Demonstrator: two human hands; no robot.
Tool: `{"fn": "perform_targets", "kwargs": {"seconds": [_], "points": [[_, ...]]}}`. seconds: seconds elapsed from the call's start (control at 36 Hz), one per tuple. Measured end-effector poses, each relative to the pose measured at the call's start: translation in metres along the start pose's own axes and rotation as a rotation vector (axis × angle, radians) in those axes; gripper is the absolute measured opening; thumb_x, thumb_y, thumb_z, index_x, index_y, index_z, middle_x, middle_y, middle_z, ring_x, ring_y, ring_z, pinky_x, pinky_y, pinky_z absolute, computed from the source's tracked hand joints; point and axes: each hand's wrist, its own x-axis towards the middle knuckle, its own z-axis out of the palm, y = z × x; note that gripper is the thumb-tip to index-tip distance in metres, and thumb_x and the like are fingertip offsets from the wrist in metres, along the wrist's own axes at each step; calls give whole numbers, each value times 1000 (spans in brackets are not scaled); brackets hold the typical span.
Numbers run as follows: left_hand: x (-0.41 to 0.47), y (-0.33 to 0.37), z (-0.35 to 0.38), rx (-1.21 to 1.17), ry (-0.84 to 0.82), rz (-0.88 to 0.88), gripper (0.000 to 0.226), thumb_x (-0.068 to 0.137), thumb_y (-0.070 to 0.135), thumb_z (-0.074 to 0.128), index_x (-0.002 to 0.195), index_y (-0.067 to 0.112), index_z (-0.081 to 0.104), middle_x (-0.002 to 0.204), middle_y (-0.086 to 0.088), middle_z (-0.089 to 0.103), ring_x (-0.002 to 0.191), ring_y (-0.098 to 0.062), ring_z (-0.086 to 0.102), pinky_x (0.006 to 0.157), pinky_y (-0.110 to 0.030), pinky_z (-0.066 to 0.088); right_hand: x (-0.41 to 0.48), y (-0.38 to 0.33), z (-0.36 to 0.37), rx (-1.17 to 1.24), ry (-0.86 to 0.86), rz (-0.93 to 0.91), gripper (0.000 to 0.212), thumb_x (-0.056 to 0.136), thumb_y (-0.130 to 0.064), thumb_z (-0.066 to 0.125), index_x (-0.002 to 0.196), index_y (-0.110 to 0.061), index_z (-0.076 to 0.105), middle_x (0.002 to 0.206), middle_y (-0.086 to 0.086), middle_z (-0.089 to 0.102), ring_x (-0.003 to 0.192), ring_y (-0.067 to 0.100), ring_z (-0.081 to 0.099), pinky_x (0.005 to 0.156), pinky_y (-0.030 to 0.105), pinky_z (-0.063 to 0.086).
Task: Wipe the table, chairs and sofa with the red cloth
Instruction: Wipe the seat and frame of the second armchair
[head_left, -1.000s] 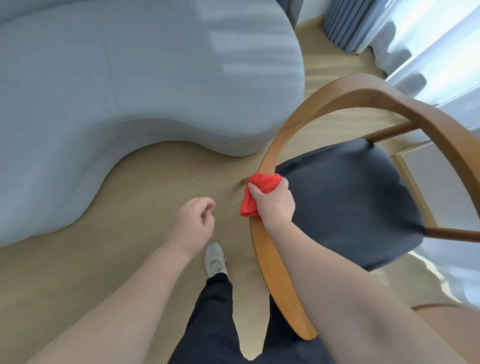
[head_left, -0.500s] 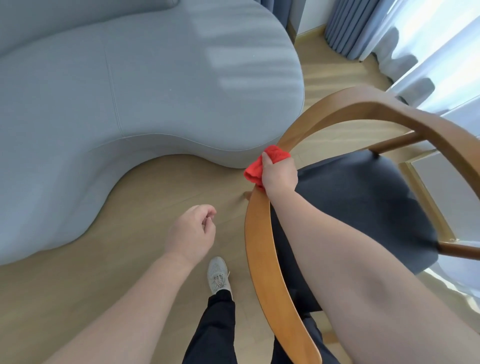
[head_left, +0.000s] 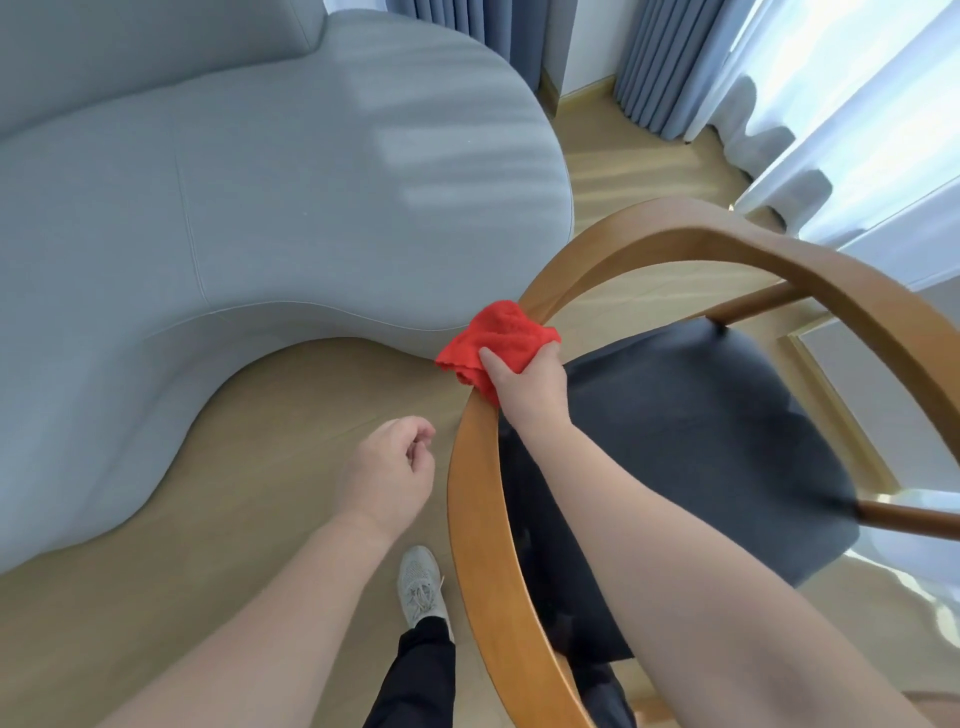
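Note:
My right hand (head_left: 530, 387) grips the bunched red cloth (head_left: 497, 338) and holds it against the curved wooden back rail of the chair (head_left: 475, 519), on the rail's left bend. The chair has a dark grey padded seat (head_left: 701, 447). Over the floor to the left of the rail hangs my left hand (head_left: 389, 473), fingers loosely curled and holding nothing. The pale blue-grey sofa (head_left: 234, 208) fills the upper left, its rounded end close to the cloth.
Wooden floor (head_left: 234, 467) runs between sofa and chair. My grey shoe (head_left: 421, 584) and dark trouser leg stand by the rail. Blue curtains (head_left: 660, 57) and white sheer curtains (head_left: 857, 130) hang at the back right. A pale panel (head_left: 883, 379) lies right of the chair.
My right hand has slid the red cloth along the chair's back rail, up and away from me toward the top of the curve. The left hand has barely moved.

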Motion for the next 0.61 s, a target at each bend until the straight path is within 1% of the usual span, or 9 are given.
{"fn": "perform_targets", "kwargs": {"seconds": [0.11,0.22,0.28,0.39,0.47,0.5,0.53,0.56,0.61], "points": [[6,3,0,27,7,0,20,89,10,51,98,21,65,91,9,62,79,-14,56,74,-32,50,19,-7,1,71,79,35,64,80,-54,68,125,-13,48,104,0,62,87,15,61,71,32,56],[12,11,0,59,1,-9,22,92,13,48,102,23,64,96,11,61,81,-11,56,74,-30,50,38,-17,-12,117,138,-5,59,82,-52,68,123,-14,50,100,-3,64,80,8,62,57,19,51],[16,17,1,63,5,-5,22,93,15,47,104,23,63,97,12,60,82,-10,57,74,-31,52,45,-21,-20,154,157,-15,56,83,-51,67,122,-15,50,101,-4,63,78,3,60,54,15,47],[26,30,5,62,24,14,21,94,16,46,107,23,62,100,10,61,87,-10,57,75,-29,53,61,-36,-40,191,218,-30,47,85,-54,62,117,-19,58,98,-6,67,80,5,63,51,12,44],[36,41,9,61,49,40,20,95,17,47,106,23,62,98,11,60,87,-10,57,73,-27,52,75,-49,-57,198,257,-37,45,89,-52,57,116,-16,61,95,-3,68,76,7,63,47,11,42],[39,46,10,60,54,51,19,95,18,47,105,24,62,98,11,61,87,-11,58,73,-27,52,78,-52,-61,191,250,-18,51,90,-53,56,121,-13,57,99,-2,67,76,9,63,49,12,44],[42,51,11,58,57,62,19,95,18,47,105,24,62,98,11,60,88,-11,58,74,-27,52,78,-56,-64,177,239,15,60,90,-56,54,128,-10,49,107,1,63,82,13,62,58,17,48],[45,56,13,52,60,72,18,95,19,47,105,24,62,98,11,60,89,-11,58,74,-27,52,76,-59,-66,131,231,57,69,90,-59,51,134,-7,39,117,4,55,91,19,59,71,25,50],[48,66,15,36,64,85,19,96,20,47,107,24,61,98,12,60,89,-10,57,76,-27,52,74,-63,-67,-68,275,106,84,89,-65,45,142,-3,25,133,13,36,113,29,46,94,39,43]]}}
